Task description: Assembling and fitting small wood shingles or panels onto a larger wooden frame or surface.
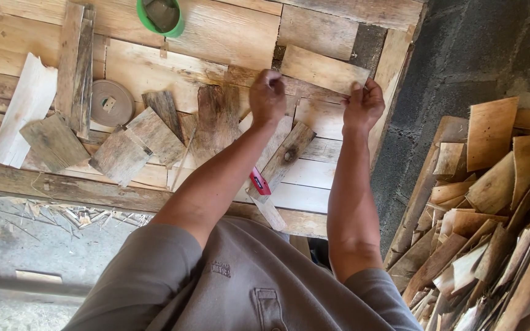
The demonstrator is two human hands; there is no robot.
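The left hand (267, 95) is closed in a fist, pressing on the left end of a pale wood slat (321, 69) on the plank desk (228, 34). The right hand (364, 105) pinches the slat's right end. Weathered wood pieces (148, 138) lie left of the hands. A green cup (161, 17) stands at the far edge. Stacked wood offcuts (492, 208) fill the right.

Green cup (160, 16): cut off by the top edge. Wood offcut pile (492, 233): cut off right and below. Red-handled tool (260, 182): partly hidden beneath a forearm.
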